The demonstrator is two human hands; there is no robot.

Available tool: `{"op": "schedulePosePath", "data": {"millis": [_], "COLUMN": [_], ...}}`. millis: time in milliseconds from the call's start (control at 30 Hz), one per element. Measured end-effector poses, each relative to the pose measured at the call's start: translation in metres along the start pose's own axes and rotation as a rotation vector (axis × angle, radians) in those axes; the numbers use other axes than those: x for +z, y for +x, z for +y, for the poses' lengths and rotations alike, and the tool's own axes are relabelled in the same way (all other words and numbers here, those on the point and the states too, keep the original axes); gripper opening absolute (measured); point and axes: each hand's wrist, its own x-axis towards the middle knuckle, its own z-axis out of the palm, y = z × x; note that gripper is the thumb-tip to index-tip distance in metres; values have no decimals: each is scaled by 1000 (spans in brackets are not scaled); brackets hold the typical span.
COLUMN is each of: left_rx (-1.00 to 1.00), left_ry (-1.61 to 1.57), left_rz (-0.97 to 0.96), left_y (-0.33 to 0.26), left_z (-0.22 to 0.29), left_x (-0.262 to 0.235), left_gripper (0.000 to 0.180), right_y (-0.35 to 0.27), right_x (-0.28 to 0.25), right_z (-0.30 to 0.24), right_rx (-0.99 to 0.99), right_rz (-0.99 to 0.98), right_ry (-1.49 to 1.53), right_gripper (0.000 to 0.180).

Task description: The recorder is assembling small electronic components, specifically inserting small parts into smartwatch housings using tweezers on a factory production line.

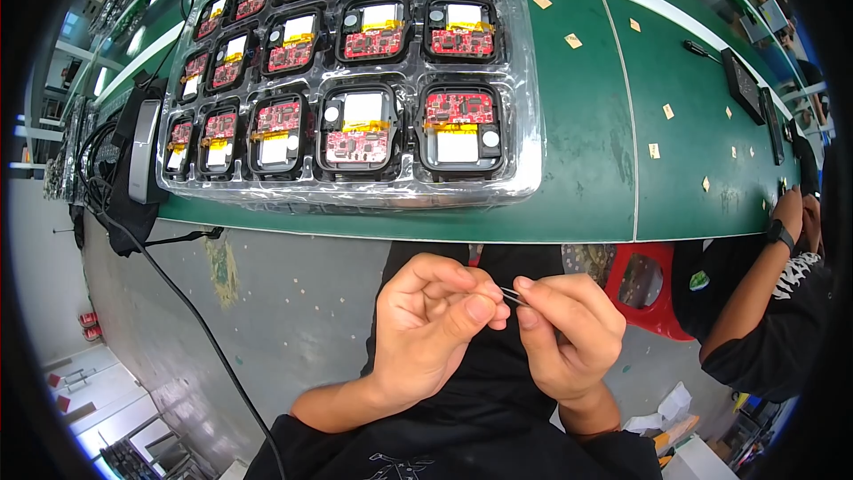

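Above my lap, in front of the table's near edge, my left hand and my right hand meet over a thin, shiny grey piece. Its left end sits in the closed thumb and fingertips of my left hand. The right thumb and forefinger pinch the other end. It looks like one or two narrow metal strips, too small to name, and both ends are covered by fingers. Beyond my hands, a clear plastic tray holds rows of black-framed devices with red circuit boards, yellow tape and pale rectangular parts.
The tray stands on a green table, with small paper tags scattered to its right. A black cable hangs at the left. At the far right sits another person beside a red stool.
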Motion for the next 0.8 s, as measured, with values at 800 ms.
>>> {"op": "schedulePosePath", "data": {"millis": [800], "left_rx": [-12], "left_ry": [83], "left_rz": [-17], "left_y": [-2], "left_z": [5], "left_x": [-3], "left_gripper": [19], "right_y": [-4], "right_x": [2], "right_z": [0], "right_rx": [-19], "right_rz": [-67], "right_ry": [102], "right_gripper": [18]}}
